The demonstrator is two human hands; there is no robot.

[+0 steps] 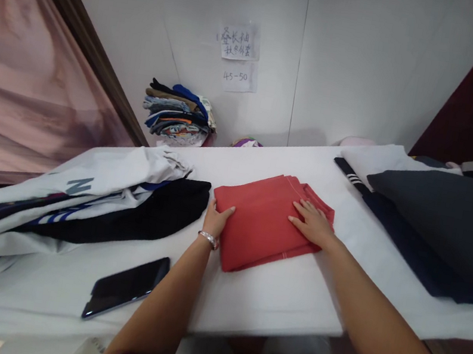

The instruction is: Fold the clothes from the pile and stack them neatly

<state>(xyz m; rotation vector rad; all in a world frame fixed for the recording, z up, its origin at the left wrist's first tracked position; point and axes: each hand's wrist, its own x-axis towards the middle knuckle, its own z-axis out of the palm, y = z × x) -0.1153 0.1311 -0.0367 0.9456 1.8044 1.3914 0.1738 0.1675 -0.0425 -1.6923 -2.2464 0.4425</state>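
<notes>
A folded red garment (263, 221) with pale stitching lies in the middle of the white-covered table. My left hand (216, 221), with a silver bracelet at the wrist, grips its left edge. The thumb rests on the cloth, while the other fingers are at the edge and partly hidden. Flat on the right part of the same garment is my right hand (314, 223), its fingers spread and pressing on the fabric.
A phone (127, 287) lies left of my left forearm. White and black clothes (124, 194) are heaped on the left; dark clothes (440, 229) lie on the right. Behind the table's far edge stands a stack of folded clothes (178, 114), below paper signs (240, 48) on the wall.
</notes>
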